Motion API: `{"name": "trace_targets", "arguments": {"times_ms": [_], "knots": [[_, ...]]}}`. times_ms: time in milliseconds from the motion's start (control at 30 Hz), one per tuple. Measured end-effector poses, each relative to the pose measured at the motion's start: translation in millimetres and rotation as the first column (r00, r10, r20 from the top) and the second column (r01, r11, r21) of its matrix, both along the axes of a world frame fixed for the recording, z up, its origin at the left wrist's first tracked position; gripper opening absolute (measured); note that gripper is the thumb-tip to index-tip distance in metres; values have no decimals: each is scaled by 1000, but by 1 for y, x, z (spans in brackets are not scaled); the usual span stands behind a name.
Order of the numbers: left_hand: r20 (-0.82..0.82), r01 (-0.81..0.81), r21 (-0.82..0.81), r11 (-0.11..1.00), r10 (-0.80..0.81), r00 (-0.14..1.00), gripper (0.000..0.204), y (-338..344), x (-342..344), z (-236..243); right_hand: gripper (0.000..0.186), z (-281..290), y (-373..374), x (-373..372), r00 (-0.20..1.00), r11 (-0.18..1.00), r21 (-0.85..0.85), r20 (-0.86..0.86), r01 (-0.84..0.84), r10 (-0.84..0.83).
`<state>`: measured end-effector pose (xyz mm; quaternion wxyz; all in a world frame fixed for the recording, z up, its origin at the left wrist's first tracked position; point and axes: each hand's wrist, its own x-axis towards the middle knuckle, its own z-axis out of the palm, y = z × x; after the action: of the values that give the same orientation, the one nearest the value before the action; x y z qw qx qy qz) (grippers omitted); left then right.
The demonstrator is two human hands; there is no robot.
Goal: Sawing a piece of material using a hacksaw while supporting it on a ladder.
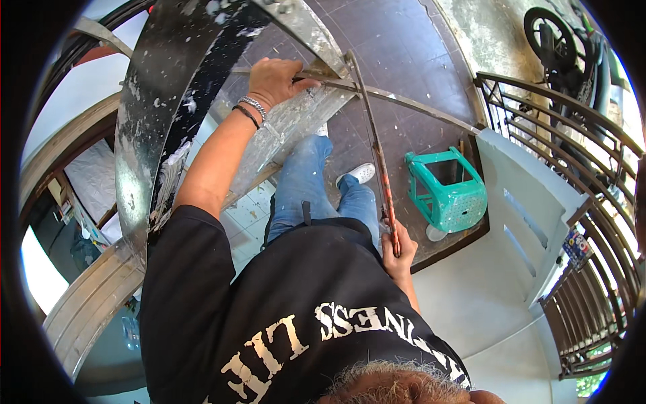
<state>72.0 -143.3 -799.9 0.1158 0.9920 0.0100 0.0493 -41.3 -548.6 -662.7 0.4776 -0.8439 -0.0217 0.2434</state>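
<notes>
My left hand [272, 81] is closed over a long, thin metal bar [417, 111], near the end of a paint-spattered grey plank [296, 128]. The bar runs across the plank and sticks out to the right past its end. In my right hand [398, 250], at my right hip, is the handle end of a hacksaw [378, 151] with a worn reddish frame. Its far end reaches up to the bar, crossing it just right of the plank. Whether the blade touches the bar I cannot tell.
A green plastic stool [464, 202] lies tipped on the dark tiled floor at right. Beyond it are a low pale wall [525, 195] and a brown metal railing [565, 108]. A large paint-spattered dark panel [151, 121] stands close on my left.
</notes>
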Motion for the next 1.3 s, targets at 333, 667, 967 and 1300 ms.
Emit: {"name": "trace_targets", "arguments": {"times_ms": [333, 667, 967, 1300], "knots": [[9, 23, 9, 1000, -23, 1000, 58, 8, 4, -8, 31, 46, 16, 34, 975, 1000, -4, -222, 14, -15], [64, 14, -27, 1000, -12, 998, 59, 2, 13, -3, 25, -39, 133, 130, 995, 991, 131, 96, -3, -10], [134, 41, -62, 997, -33, 991, 51, 1, 1, -3, 34, -43, 118, 121, 994, 974, 200, 31, -105, 101], [-302, -372, -52, 927, 340, 891, 33, -20, 41, 10, 36, -35, 140, 114, 991, 989, 123, 117, -80, 66]]}}
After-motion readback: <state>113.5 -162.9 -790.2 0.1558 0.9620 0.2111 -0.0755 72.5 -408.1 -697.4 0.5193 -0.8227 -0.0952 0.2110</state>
